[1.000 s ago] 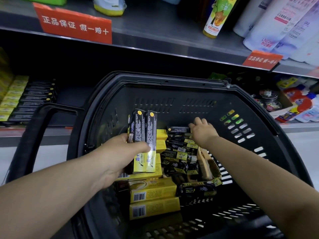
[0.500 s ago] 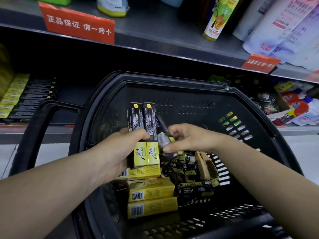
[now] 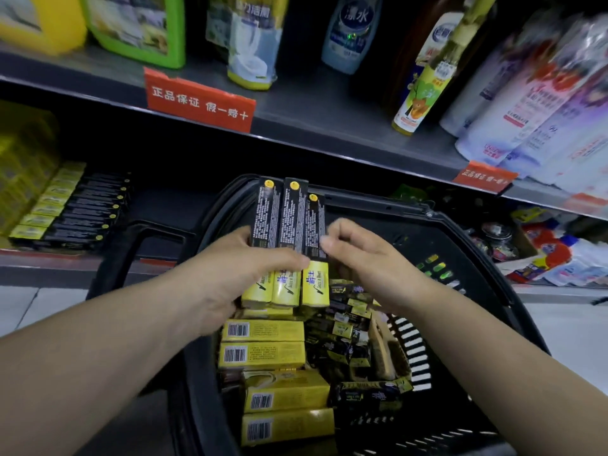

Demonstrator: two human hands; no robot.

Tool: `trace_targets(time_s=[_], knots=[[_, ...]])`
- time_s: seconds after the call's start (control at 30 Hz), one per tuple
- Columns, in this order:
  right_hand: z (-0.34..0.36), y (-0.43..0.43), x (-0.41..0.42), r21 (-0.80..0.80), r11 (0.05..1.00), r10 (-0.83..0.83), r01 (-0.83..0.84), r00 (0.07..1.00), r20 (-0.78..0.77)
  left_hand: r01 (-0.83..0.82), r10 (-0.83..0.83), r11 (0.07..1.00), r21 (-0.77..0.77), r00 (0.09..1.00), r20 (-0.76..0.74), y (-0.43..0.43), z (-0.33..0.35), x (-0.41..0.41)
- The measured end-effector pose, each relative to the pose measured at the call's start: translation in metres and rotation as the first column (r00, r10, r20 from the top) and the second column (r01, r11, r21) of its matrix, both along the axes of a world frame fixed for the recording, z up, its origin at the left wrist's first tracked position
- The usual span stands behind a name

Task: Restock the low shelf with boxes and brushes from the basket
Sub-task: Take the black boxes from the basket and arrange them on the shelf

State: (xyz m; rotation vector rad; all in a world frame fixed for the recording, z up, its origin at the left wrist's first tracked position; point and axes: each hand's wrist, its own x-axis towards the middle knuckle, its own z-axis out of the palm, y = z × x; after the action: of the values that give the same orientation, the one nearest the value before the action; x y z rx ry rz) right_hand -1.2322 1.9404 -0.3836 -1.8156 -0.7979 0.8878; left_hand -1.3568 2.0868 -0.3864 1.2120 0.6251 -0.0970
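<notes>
Black-and-yellow boxes (image 3: 289,245), black basket (image 3: 460,232)

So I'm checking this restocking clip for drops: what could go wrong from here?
1. The left hand pinches three tall black-and-yellow boxes side by side in one grip; the rightmost, which the right hand only touches with its fingertips, could slip back into the basket.
2. The low shelf row lies well off to the left, so fanned boxes may knock that neat row askew.

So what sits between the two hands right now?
Head view: three black-and-yellow boxes, side by side, gripped by the left hand; the right hand's fingertips touch the rightmost.
</notes>
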Motion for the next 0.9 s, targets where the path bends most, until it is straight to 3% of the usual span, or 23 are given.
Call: trace_targets(time_s=[0.1,0.23,0.4,0.53,0.77,0.9], knots=[[0.018,0.012,0.002,0.11,0.988,-0.083,0.107,0.975,-0.206,0.117,-0.115,0.992,-0.054,0.993,0.04,0.016,0.011,-0.012],[0.035,0.039,-0.012,0.09,0.996,0.044,-0.018,0.953,-0.299,0.193,-0.184,0.973,-0.127,0.98,0.08,0.04,0.019,-0.036],[0.032,0.095,-0.026,-0.013,0.992,-0.123,0.122,0.986,-0.114,-0.051,0.05,0.99,-0.132,0.999,-0.008,0.081,0.02,-0.064],[0.032,0.145,-0.031,-0.054,0.982,-0.189,0.183,0.973,-0.133,-0.333,0.32,0.93,-0.152,0.941,-0.107,0.124,0.007,-0.089],[0.029,0.226,-0.045,-0.117,0.992,-0.049,0.05,0.999,0.013,-0.566,0.545,0.818,-0.101,0.82,-0.176,0.175,-0.018,-0.127],[0.01,0.272,-0.056,-0.293,0.954,0.113,-0.054,0.975,0.189,-0.685,0.668,0.726,-0.052,0.722,-0.179,0.195,-0.031,-0.141]])
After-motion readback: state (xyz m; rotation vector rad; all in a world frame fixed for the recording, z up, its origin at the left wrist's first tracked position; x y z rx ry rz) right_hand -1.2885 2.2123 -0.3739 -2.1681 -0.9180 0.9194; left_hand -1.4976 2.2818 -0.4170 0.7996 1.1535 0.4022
